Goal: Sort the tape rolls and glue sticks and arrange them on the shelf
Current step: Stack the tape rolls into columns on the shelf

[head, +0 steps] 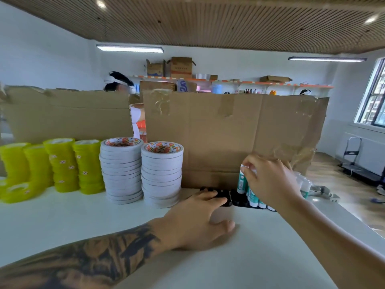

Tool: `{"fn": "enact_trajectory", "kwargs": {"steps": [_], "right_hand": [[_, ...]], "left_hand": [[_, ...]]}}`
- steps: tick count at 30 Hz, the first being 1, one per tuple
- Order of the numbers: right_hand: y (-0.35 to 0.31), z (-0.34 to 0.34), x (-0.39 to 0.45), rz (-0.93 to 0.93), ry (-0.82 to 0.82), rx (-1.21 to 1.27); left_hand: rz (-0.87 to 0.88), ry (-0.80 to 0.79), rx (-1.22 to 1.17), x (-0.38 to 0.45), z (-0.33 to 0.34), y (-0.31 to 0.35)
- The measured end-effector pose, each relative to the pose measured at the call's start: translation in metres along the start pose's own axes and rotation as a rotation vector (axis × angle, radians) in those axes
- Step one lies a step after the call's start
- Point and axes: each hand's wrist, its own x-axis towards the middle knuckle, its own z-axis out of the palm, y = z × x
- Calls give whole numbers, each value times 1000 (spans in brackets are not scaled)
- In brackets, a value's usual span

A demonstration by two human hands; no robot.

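Note:
On the white shelf top stand two stacks of white tape rolls and, to their left, several stacks of yellow tape rolls. A black holder tray sits at the right with teal-and-white glue sticks standing in it. My right hand pinches the top of a glue stick held upright over the tray. My left hand rests on the shelf, its fingertips touching the tray's left end.
Tall cardboard sheets stand behind the shelf top as a back wall. A person works behind them. More glue sticks lie past my right hand at the shelf's right edge. A folded trolley is on the floor at the right.

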Motion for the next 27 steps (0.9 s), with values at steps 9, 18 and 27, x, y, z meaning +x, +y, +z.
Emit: {"fn": "enact_trajectory", "kwargs": {"steps": [9,18,27], "right_hand": [[0,3,0,-2,30,-41],[-3,4,-2,36,22,-54],[-4,2,-1,46,-36,-53]], "left_hand": [[-1,-9,-1,-3,-4,3],[-4,-4,13,-4,-6,5],[6,10,2,-1,-3,3]]}}
